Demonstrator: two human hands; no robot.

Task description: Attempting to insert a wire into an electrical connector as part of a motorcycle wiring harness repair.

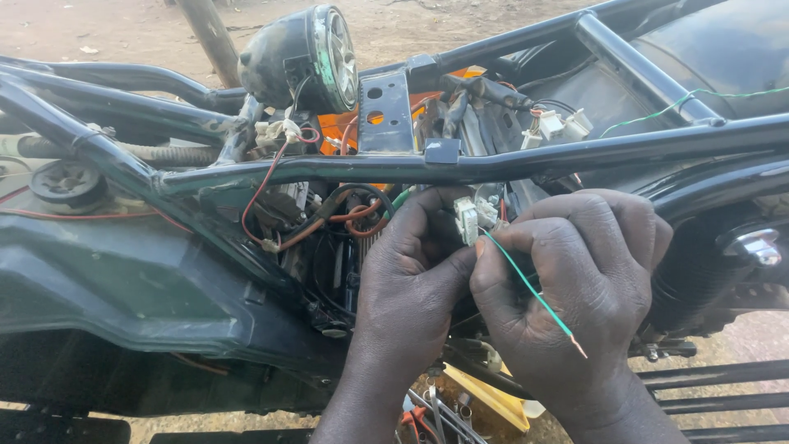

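My left hand [407,284] pinches a small white plastic wiring connector [467,220] between thumb and fingers, just under the black frame tube [460,167] of a stripped motorcycle. My right hand [575,288] grips a thin green wire [526,284] at the connector's edge. The wire's free end runs down to the right and ends in bare copper strands [579,348]. Both hands touch each other in front of the wiring bundle.
A round black horn or lamp housing [304,57] sits at the top. Red and orange wires [271,177] loop left of the hands. More white connectors [552,125] lie behind the tube. A chrome shock top [752,245] shows at right, dirt ground beyond.
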